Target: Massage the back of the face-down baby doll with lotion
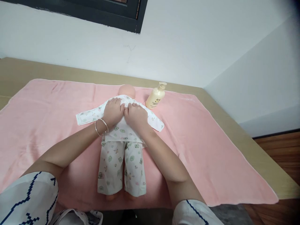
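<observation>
A baby doll lies stretched out on a pink blanket, its bald head (127, 90) at the far end and no face showing. It wears a white printed shirt (123, 133) and matching trousers (112, 167); the feet peek out at the cuffs. My left hand (114, 111), with a bangle (101, 127) at the wrist, rests on the upper shirt with its fingers bent into the cloth. Right beside it, my right hand (136, 115) has its fingers curled on the same cloth. Small folds gather between the hands below the neck. My fingertips are partly hidden.
A cream pump bottle (155, 97) stands right of the doll's head, tilted in view. The pink blanket (199, 150) covers much of a wooden table (225, 134). Behind rises a white wall (93, 47) with a dark window frame (117, 20).
</observation>
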The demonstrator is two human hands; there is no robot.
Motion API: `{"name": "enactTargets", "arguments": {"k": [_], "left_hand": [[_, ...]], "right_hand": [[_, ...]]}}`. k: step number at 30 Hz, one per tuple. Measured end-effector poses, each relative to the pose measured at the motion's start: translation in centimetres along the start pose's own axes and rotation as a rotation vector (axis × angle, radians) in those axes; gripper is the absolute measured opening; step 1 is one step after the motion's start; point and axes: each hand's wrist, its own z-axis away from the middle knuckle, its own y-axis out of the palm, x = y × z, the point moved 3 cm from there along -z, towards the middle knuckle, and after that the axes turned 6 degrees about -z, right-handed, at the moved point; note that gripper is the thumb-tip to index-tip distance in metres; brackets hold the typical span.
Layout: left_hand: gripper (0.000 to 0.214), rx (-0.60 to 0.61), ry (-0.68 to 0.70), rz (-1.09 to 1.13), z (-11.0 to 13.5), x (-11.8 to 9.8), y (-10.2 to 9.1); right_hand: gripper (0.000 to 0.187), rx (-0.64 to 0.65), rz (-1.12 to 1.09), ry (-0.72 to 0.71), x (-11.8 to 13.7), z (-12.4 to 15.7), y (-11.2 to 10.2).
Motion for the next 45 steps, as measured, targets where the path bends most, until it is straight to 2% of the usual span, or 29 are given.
{"name": "enactTargets", "arguments": {"k": [3,6,8,12,15,23,27,33,37,39,41,45], "left_hand": [[0.047,-0.067,0.049,-0.071,1.8,-1.9,-0.2],[0.045,-0.09,0.073,-0.076,2.5,-2.6,-0.3],[0.044,-0.073,0.079,-0.057,2.0,-2.1,-0.2],[0.044,0.014,0.026,-0.011,0.0,0.1,0.6],[0.043,0.045,-0.012,0.033,-0.7,1.0,1.2],[0.044,-0.055,-0.037,0.093,-0.1,0.7,1.7],[0.045,-0.061,-0.035,0.097,-0.3,0.9,1.8],[0.045,-0.052,-0.023,0.128,-0.3,1.0,1.4],[0.046,-0.078,0.062,0.045,0.5,-0.3,0.6],[0.045,-0.075,0.09,-0.002,0.7,-0.9,0.2],[0.043,-0.053,0.07,-0.016,0.6,-0.9,0.0],[0.044,0.045,0.039,-0.003,-0.5,0.5,0.1]], "right_hand": [[0.044,0.045,-0.153,-0.018,-2.3,-1.6,0.8],[0.047,0.084,-0.247,-0.041,-3.7,-2.6,1.4],[0.047,0.061,-0.203,-0.023,-3.3,-2.3,1.3],[0.041,-0.007,0.015,0.032,-0.6,-0.3,0.4],[0.04,-0.011,0.096,0.028,0.6,0.6,0.0],[0.051,0.032,-0.163,0.03,-2.7,-2.0,1.7],[0.053,0.019,-0.184,0.045,-2.7,-2.0,1.7],[0.052,0.023,-0.295,-0.047,-3.8,-2.5,1.8],[0.051,0.047,-0.356,-0.112,-5.0,-3.0,1.7],[0.046,0.039,-0.325,-0.128,-4.5,-2.7,1.2],[0.038,0.025,-0.225,-0.079,-3.2,-2.0,0.7],[0.039,-0.028,0.032,0.026,0.0,-0.1,0.2]]}}
